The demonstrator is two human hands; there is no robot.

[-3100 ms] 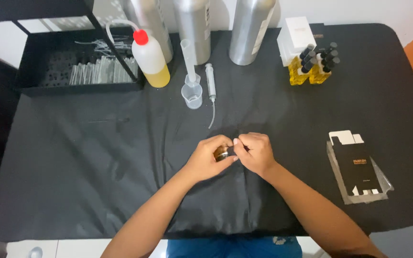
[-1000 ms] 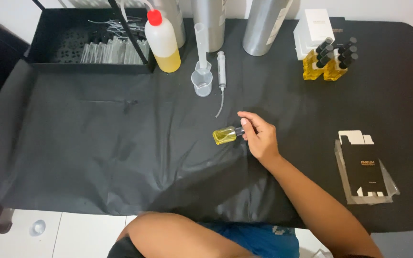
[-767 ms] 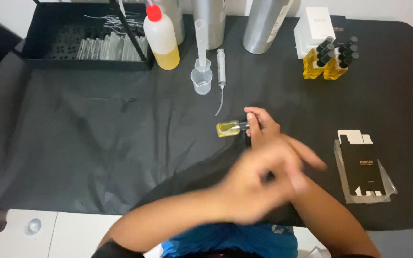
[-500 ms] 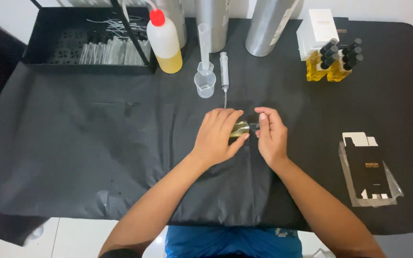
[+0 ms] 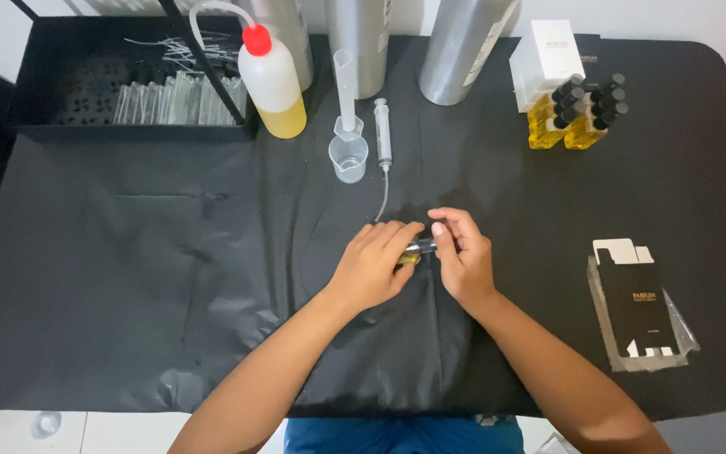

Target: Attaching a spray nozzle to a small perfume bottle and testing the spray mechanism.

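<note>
A small glass bottle (image 5: 409, 254) of yellow liquid is held at centre frame, just above the black table cover (image 5: 170, 277). The left hand (image 5: 371, 267) is clenched round the body; the right hand (image 5: 462, 252) pinches the dark cap end between thumb and fingers. Judgement: the cap is being fitted. The bottle is best kept steady and the cap aligned squarely before twisting, so nothing leaks. A syringe (image 5: 382, 134) and small beaker (image 5: 349, 157) lie above, well apart.

left hand (image 5: 371, 267) curled, right hand (image 5: 462, 256) pinching — fingertips meeting
</note>
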